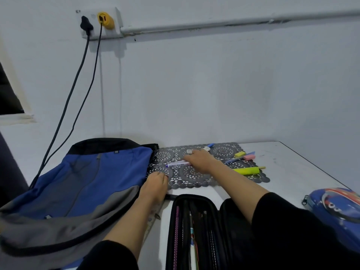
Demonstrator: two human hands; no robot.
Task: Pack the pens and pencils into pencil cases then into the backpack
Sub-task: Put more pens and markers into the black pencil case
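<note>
A blue, grey and black backpack [87,182] lies flat at the left of the table. A black pencil case [194,230] is open at the near edge with several pens inside. My right hand [200,160] rests on a grey lace mat [194,179], its thumb and fingers closed over the right end of a white marker [177,164]. A small white-grey piece [190,152] is at its fingertips. My left hand [155,184] lies palm down between backpack and mat, and a thin dark thing [171,195] pokes out from under it.
On the mat lie a blue-capped marker [208,147], a yellow highlighter [247,170], a blue pen [233,159], a yellow eraser [240,153] and a pink eraser [249,157]. A blue cartoon pencil case [335,207] sits zipped at the right. Two cables [78,78] hang from a wall socket behind the backpack.
</note>
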